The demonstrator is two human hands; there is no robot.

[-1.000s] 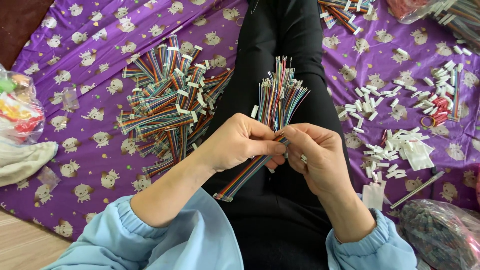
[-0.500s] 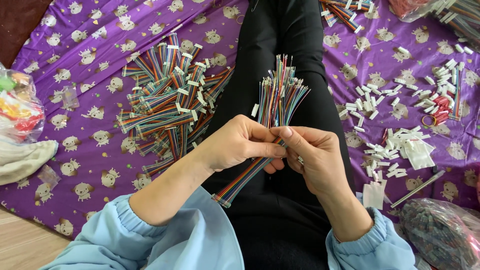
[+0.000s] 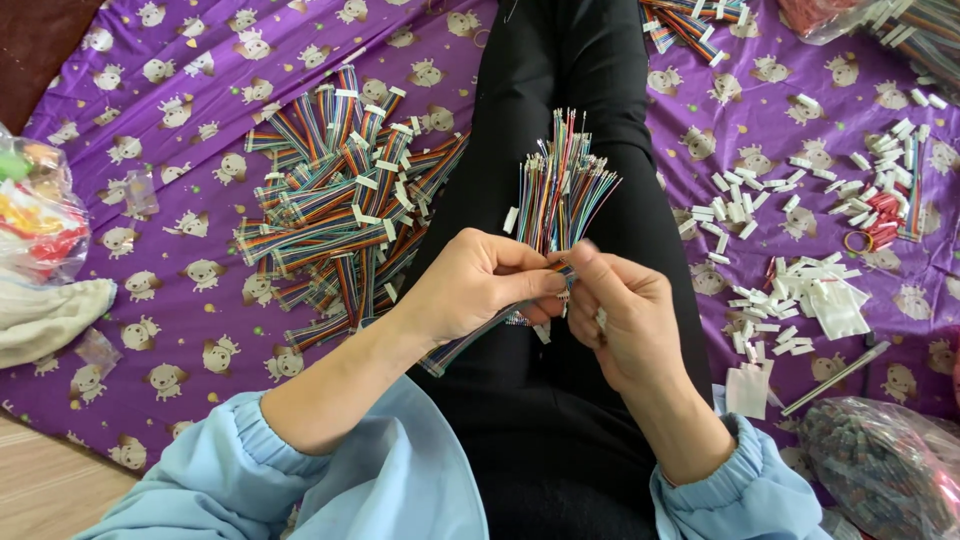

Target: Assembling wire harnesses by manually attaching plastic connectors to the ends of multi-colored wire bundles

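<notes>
My left hand point(image 3: 478, 283) grips a bundle of thin multicoloured wires point(image 3: 560, 190) that fans upward over my black-trousered lap point(image 3: 560, 60). The bundle's lower end sticks out below the hand toward my left forearm. My right hand point(image 3: 622, 318) meets it at the bundle, thumb and forefinger pinching some of the wires, with a small white piece tucked in its fingers. Both sleeves are light blue.
A heap of finished rainbow ribbon cables with white connectors point(image 3: 340, 205) lies left on the purple printed cloth point(image 3: 190, 90). Loose white connectors point(image 3: 790, 290) scatter right, beside a thin metal rod point(image 3: 835, 378). Plastic bags sit at the left edge point(image 3: 35, 215) and bottom right point(image 3: 885, 465).
The hands have stayed over the lap with the bundle. My right fingers have shifted slightly up along the wires; nothing was let go.
</notes>
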